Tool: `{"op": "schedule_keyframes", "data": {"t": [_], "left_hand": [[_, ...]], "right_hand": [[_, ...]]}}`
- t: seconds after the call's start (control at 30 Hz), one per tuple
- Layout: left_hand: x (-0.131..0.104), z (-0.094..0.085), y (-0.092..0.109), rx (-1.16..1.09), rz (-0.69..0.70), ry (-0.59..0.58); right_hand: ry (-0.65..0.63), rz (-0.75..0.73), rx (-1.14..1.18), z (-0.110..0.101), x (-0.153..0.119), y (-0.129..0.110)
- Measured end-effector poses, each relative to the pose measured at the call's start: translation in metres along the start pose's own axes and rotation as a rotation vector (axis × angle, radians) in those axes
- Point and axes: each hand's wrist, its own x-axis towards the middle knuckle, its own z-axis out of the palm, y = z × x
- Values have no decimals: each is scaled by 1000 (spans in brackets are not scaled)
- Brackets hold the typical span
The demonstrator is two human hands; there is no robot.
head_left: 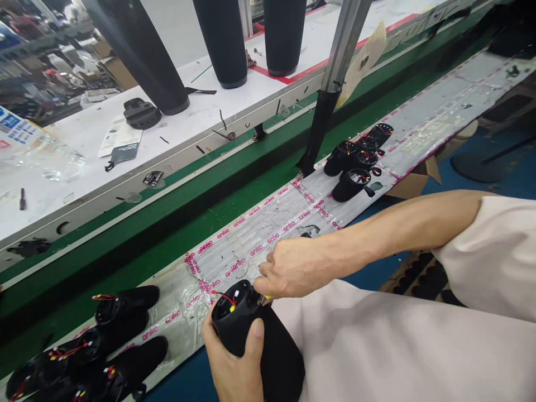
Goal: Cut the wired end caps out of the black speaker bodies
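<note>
A black cylindrical housing leans against my lap, its open end tilted up toward the belt. Red and white wires with small connectors stick out of that opening. My left hand is wrapped round the housing near the rim, thumb on the near side. Closed fingers of my right hand press at the rim's right edge. A bit of yellow shows under them, but what they hold is mostly hidden.
Several similar black housings with wires lie at the lower left on the taped board. Another group sits farther right. Beyond the green belt, a white shelf carries tall black cylinders, a black cap and a plastic bottle.
</note>
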Motion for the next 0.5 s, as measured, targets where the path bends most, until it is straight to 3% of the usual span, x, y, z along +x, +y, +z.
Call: {"op": "schedule_keyframes", "data": {"t": [0.2, 0.33, 0.5], "left_hand": [[14, 7, -10, -551, -201, -273], [14, 8, -12, -647, -167, -273], [11, 7, -24, -743, -300, -239]], "right_hand": [[72, 27, 45, 18, 6, 2], [128, 38, 136, 30, 8, 4], [208, 175, 246, 30, 4, 4]]}}
